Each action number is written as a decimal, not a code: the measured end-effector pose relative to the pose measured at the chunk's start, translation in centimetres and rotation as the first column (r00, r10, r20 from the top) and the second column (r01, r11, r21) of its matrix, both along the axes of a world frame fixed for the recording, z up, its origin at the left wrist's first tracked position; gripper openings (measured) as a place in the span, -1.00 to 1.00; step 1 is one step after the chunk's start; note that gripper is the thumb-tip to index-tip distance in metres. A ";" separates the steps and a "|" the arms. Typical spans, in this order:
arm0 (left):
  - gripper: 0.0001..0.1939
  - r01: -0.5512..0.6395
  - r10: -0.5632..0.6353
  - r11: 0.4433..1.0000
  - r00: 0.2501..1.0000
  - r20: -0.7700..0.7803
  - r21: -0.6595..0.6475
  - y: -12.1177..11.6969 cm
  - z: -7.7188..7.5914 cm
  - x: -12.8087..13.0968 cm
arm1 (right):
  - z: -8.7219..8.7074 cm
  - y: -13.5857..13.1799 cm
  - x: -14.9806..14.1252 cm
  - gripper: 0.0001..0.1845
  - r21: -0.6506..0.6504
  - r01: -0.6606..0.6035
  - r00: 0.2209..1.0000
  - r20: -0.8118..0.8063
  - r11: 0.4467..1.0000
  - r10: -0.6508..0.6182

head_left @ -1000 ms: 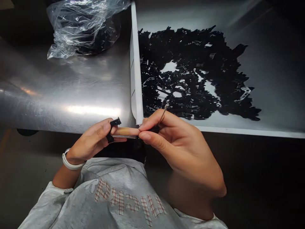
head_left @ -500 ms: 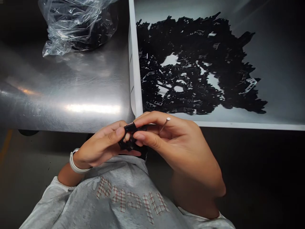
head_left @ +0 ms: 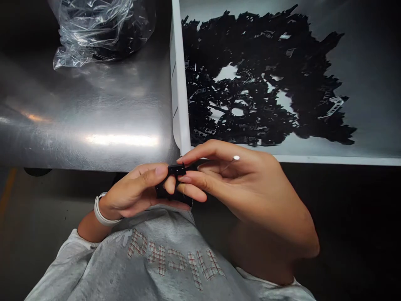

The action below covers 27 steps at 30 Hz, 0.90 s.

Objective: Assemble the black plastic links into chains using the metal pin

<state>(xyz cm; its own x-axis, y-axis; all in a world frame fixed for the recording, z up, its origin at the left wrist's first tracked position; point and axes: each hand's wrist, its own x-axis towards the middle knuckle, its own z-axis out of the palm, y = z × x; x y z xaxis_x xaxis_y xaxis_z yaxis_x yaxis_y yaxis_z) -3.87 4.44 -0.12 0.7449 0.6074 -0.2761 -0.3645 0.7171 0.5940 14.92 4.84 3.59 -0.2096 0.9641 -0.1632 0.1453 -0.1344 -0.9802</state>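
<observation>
My left hand (head_left: 138, 188) is closed around a small black plastic part (head_left: 177, 169), its thumb pressed on the part's upper edge. The part has a narrow, straight side with tiny light spots; the rest is partly hidden by fingers. My right hand (head_left: 241, 184) is at the part's right end, index finger above and thumb below. A thin rod with a round white end (head_left: 236, 158) sticks out from the curled right hand; its other end is hidden. Whether the right fingertips also grip the part I cannot tell.
Many black plastic parts (head_left: 263, 50) lie heaped in a white-edged tray (head_left: 282, 159) ahead on the right. A metal tabletop (head_left: 125, 104) is at left, with a clear plastic bag (head_left: 90, 33) holding dark contents. The tray's white side wall (head_left: 181, 83) divides the two.
The black part has turned, showing its narrow side more. My right hand has shifted slightly right, and the white end of the rod moved right with it. The view has shifted slightly.
</observation>
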 end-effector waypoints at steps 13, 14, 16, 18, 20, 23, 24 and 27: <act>-0.51 -0.035 0.039 0.995 0.998 -0.048 0.094 -0.6 0.2 0.1 | 0.7 -0.1 -0.1 -0.57 -0.080 -0.084 0.980 -0.187 0.993 0.068; -0.53 -0.023 0.027 0.993 0.999 -0.035 0.115 -0.6 0.1 0.1 | 0.8 -0.1 -0.3 -0.58 -0.094 -0.086 0.978 -0.199 0.992 0.066; -0.53 0.013 -0.012 0.989 1.000 -0.005 0.148 -0.7 -0.1 0.0 | 1.0 -0.1 -0.4 -0.61 -0.113 -0.082 0.978 -0.201 0.990 0.058; -0.53 0.042 -0.048 0.988 0.998 0.035 0.152 -0.7 -0.2 0.0 | 1.1 -0.2 -0.4 -0.65 -0.134 -0.087 0.978 -0.199 0.987 0.059; -0.53 0.047 -0.054 0.992 0.996 0.065 0.118 -0.6 -0.2 0.1 | 1.0 -0.3 -0.2 -0.67 -0.144 -0.095 0.974 -0.216 0.985 0.063; -0.52 0.039 -0.042 0.999 0.997 0.070 0.034 -0.6 -0.1 0.2 | 0.7 -0.4 0.2 -0.73 -0.133 -0.099 0.962 -0.267 0.986 0.060; -0.51 0.035 -0.036 0.999 0.997 0.068 0.008 -0.6 0.0 0.3 | 0.6 -0.5 0.3 -0.76 -0.123 -0.093 0.959 -0.278 0.988 0.055; -0.52 0.033 -0.029 0.998 0.997 0.077 -0.052 -0.5 0.0 0.4 | 0.3 -0.5 0.4 -0.83 -0.100 -0.057 0.965 -0.262 0.993 0.029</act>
<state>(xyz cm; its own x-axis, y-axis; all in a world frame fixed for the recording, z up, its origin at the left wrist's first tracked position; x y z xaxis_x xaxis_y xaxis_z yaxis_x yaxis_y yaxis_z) -3.50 3.93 -0.13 0.7830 0.5699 -0.2492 -0.3845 0.7585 0.5262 15.34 4.32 3.92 -0.2991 0.9335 -0.1980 -0.1048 -0.2383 -0.9655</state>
